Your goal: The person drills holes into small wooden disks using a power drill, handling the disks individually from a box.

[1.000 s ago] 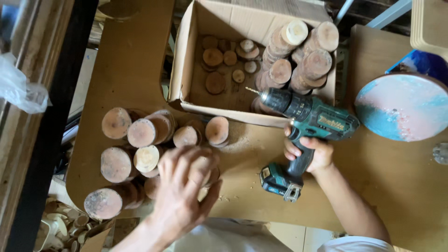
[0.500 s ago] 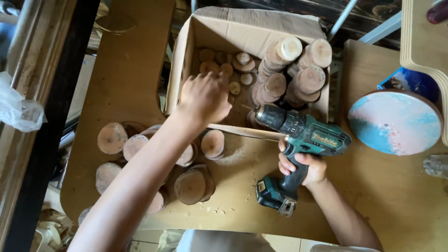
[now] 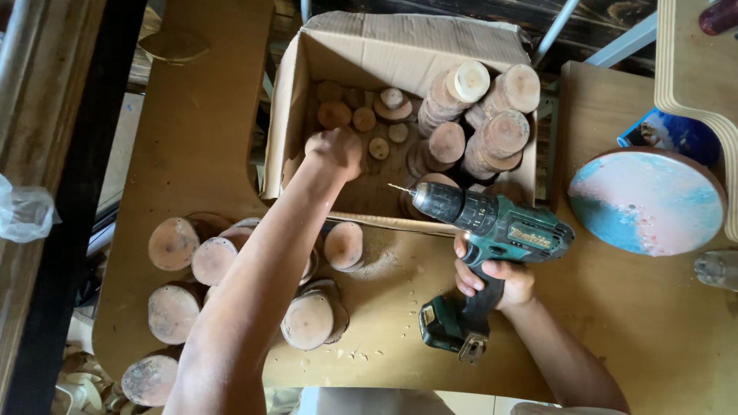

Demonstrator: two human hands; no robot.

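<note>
The wooden table (image 3: 646,323) fills most of the view, and the cardboard box (image 3: 400,46) sits open at its far edge. Everything else is placed from that box. To the right of the box lies a round disc (image 3: 646,201) painted pink and blue. Inside the box, against its right wall, stand stacks of log slices (image 3: 492,115), and small wooden rounds (image 3: 361,115) lie loose on its floor. Just in front of the box, on the table, is a cluster of larger wood slices (image 3: 192,261), with sawdust (image 3: 380,265) scattered among them. The green cordless drill (image 3: 500,230) hangs at the box's front right corner, its bit pointing left over the front wall. The right hand (image 3: 492,277) is clamped around the drill's grip. The left hand (image 3: 336,150) reaches into the box, fingers curled shut into a fist; whether it holds a round cannot be told.
</note>
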